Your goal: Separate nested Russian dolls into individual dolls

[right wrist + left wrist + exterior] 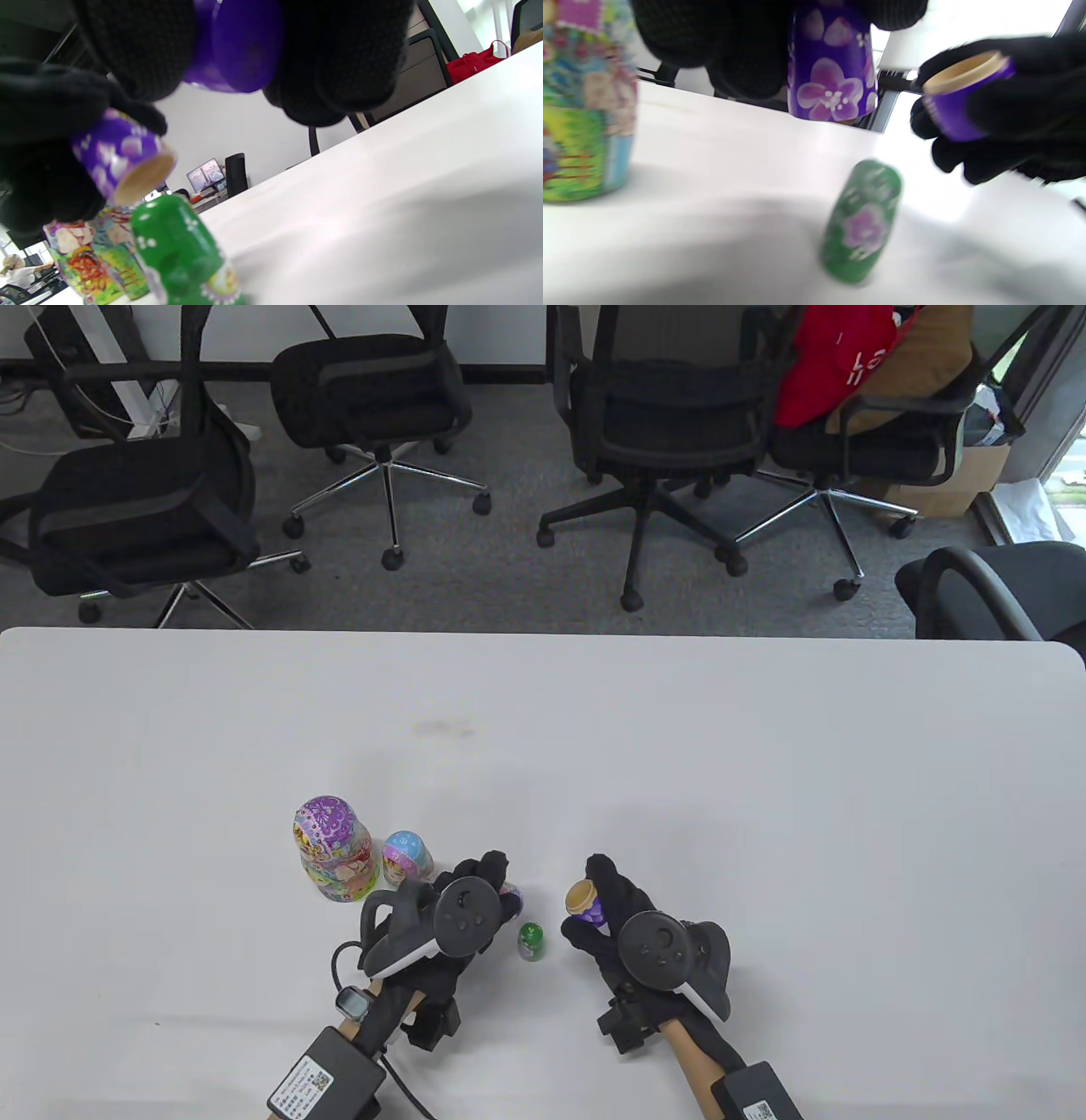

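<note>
left hand (441, 929) gripping purple doll half (831, 67) | right hand (632, 937) gripping other purple half (585, 903) | green doll (530, 940) seemingly tilting on worktop (764, 780) between them

the green doll (530, 942) stands in the gap between both hands. left of it, two bigger dolls (333, 848) block the way. bare table (764, 780) lies beyond and right of it.

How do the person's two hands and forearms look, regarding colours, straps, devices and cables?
Both the left hand and the right hand wear black knit gloves, each with a dark round tracker edged in white on its back. Black boxes with QR labels sit on the forearms. The left wrist carries a small watch-like device and a black cable.
</note>
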